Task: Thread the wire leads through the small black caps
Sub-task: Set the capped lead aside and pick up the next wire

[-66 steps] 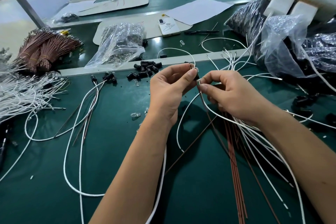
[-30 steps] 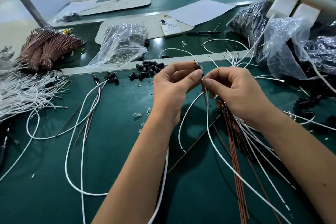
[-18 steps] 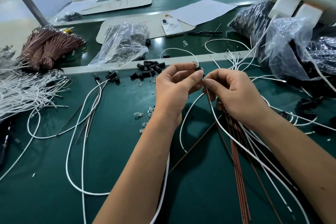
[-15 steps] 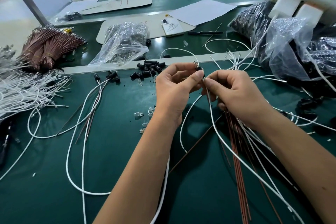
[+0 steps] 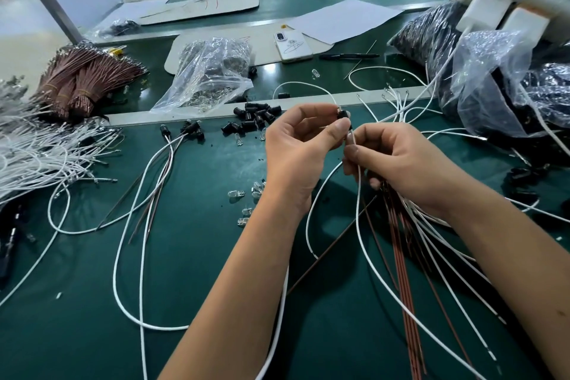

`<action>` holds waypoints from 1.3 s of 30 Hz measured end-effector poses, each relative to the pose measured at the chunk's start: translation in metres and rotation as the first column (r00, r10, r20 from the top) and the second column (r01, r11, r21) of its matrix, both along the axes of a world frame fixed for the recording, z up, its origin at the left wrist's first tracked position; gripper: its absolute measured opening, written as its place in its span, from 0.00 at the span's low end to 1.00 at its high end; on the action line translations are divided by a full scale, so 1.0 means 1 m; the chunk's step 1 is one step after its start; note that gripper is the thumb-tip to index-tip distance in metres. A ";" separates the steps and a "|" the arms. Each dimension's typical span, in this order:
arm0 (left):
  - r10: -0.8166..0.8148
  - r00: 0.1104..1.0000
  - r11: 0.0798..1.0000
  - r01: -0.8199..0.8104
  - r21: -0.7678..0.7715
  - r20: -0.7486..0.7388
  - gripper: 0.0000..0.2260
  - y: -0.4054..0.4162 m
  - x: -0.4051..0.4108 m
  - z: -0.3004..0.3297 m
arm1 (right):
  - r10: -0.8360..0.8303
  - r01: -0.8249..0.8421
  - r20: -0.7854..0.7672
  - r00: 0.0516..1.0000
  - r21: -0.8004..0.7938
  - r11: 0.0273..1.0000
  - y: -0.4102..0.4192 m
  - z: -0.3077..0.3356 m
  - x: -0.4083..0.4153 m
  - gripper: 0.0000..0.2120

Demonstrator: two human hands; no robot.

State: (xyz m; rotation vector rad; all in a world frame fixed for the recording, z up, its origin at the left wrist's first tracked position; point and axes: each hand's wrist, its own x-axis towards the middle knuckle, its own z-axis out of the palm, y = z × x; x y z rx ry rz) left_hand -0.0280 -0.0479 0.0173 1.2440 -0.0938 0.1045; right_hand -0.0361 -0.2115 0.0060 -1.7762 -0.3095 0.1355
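My left hand (image 5: 300,151) pinches a small black cap (image 5: 343,116) between thumb and fingertips above the green table (image 5: 200,271). Just right of it, my right hand (image 5: 401,163) pinches a white wire lead (image 5: 359,225) whose top end meets the cap's underside. That wire curves down and off toward the lower right. The same hand also holds a bunch of brown and white leads (image 5: 407,256) that fan out beneath the palm. A pile of loose black caps (image 5: 256,117) lies behind my left hand. Several finished leads with caps (image 5: 188,129) lie to the left.
White wire bundles (image 5: 37,148) and tied brown bundles (image 5: 80,80) fill the left side. A clear bag of parts (image 5: 209,74), a phone (image 5: 291,46) and a pen (image 5: 348,56) sit beyond the grey divider strip. Plastic bags (image 5: 493,80) crowd the right. Small clear bulbs (image 5: 243,197) dot the table.
My right hand has slid down the white wire, a little away from the cap. The left hand keeps the cap at about the same spot. The wire now hangs straighter below the cap.
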 end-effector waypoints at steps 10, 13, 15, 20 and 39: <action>-0.004 0.993 0.999 0.008 -0.038 0.115 0.11 0.004 0.000 0.002 | 0.028 -0.029 0.014 1.000 0.099 0.995 -0.003 0.002 0.001 0.08; -0.035 0.983 0.998 0.045 -0.052 0.182 0.12 0.006 0.001 0.004 | 0.008 -0.012 0.026 1.000 0.188 0.982 -0.003 0.002 0.001 0.08; -0.064 0.973 0.997 0.074 -0.037 0.223 0.12 0.006 0.001 0.004 | -0.010 -0.003 0.054 0.998 0.241 0.970 -0.001 0.000 0.000 0.09; -0.100 0.956 0.994 0.108 -0.015 0.278 0.12 0.006 -0.001 0.005 | -0.149 0.098 0.214 0.965 0.231 0.968 0.003 -0.001 0.001 0.04; -0.055 0.952 0.997 0.033 0.077 0.300 0.13 0.004 0.000 0.003 | -0.317 0.276 0.476 0.820 0.156 0.948 0.005 0.000 0.000 0.03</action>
